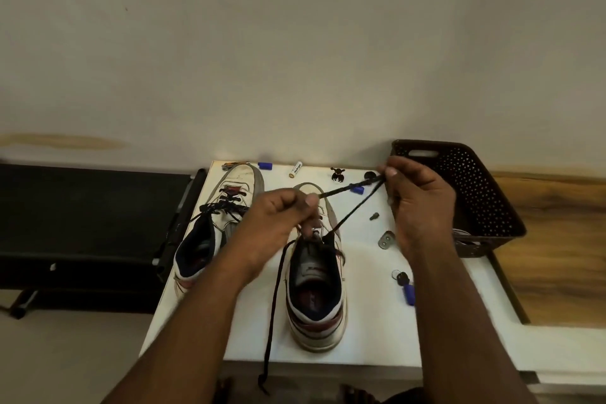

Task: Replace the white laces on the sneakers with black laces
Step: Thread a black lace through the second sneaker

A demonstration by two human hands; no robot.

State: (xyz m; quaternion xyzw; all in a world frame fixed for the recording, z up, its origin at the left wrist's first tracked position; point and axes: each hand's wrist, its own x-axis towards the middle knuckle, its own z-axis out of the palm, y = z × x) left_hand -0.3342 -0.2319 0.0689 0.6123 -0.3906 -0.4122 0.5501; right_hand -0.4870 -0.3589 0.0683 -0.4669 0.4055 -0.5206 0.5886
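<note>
Here the left hand (282, 216) and right hand (416, 197) each pinch the black lace (347, 210), stretched taut above the right sneaker (316, 289) on the table (360, 321). The other end hangs over the table edge; I think a strong pull could draw it out of the eyelets. The left sneaker (213, 233) already carries a black lace. Near the right hand lie a screw (374, 216), keys (405, 285) and a basket (475, 193), which could catch the lace.

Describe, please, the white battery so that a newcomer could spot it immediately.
Start at the white table and go to its far edge by the wall. The battery lies there, beyond the toes of the two sneakers. It is the only white cylinder with printed lettering; the neighbouring small pieces are blue or black.
</note>
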